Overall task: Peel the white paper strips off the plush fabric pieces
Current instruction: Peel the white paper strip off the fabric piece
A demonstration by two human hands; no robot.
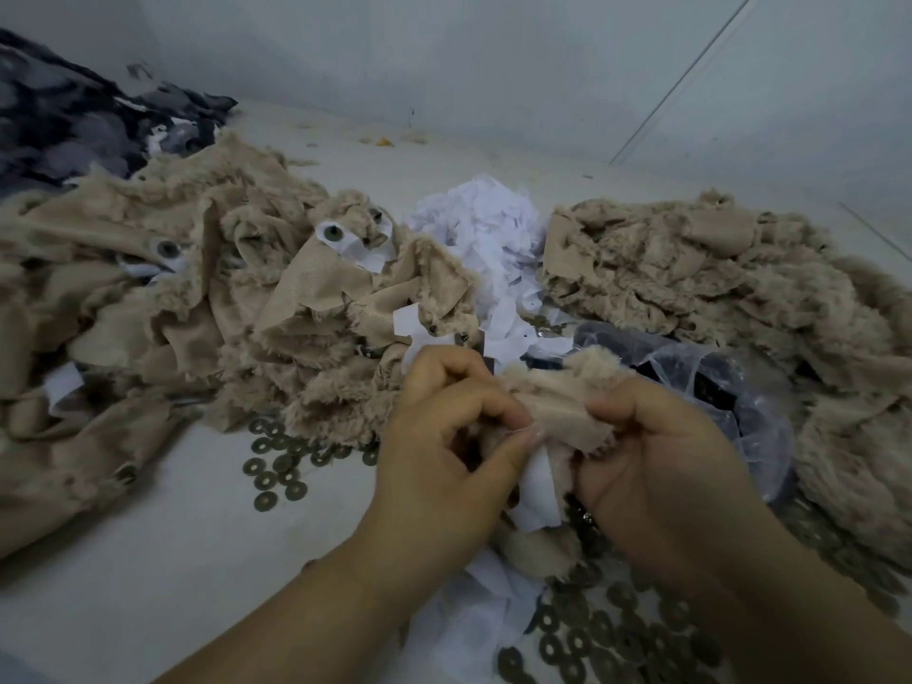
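Both hands met low in the middle of the view over a small beige plush piece (552, 387), fuzzy on one face and showing a smooth woven backing with a frayed edge where it was stretched between them. The left hand (444, 436) had its fingers curled in, thumb and forefinger pinched together on the fabric's edge just where a white paper strip (540, 491) began; the strip hung down below the fabric, flat, thin and slightly creased. The right hand (656, 451) gripped the other side of the same piece, its fingers folded round the shaggy pile. Behind the hands to the left lay a big rumpled heap of beige plush pieces (197, 288), several still bearing white paper patches and round metal eye studs (331, 234). To the right sat a second mound of plush (691, 269), matted and ragged, with no paper visible on it. Between the two mounds rose a loose, crumpled pile of peeled white paper scraps (483, 224), and more white paper (488, 599) lay under the wrists. Flat, dull bronze ring-shaped washers (276, 461) were scattered on the pale tabletop (148, 560) to the left and lower right. A crinkled clear plastic bag (715, 382) with dark contents lay just beyond the right hand. Dark grey patterned fabric (74, 116) was bunched in the far left corner.
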